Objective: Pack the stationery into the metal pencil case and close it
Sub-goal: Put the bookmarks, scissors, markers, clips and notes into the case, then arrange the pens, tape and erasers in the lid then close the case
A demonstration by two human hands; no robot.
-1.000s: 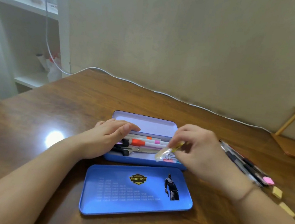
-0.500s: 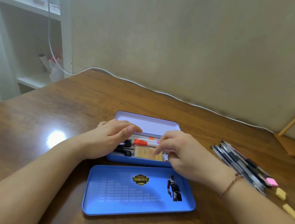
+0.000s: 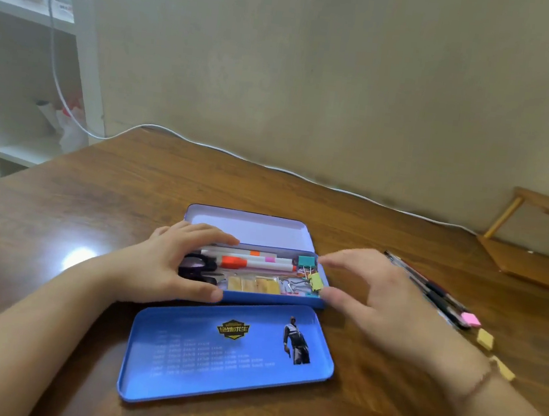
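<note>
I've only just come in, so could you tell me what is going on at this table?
A person is packing stationery into a blue metal pencil case. The left hand holds the case's left end; the right hand hovers open at its right end. Markers, scissors and clips are inside. The blue tray lies in front; pens and erasers wait on the table.
</note>
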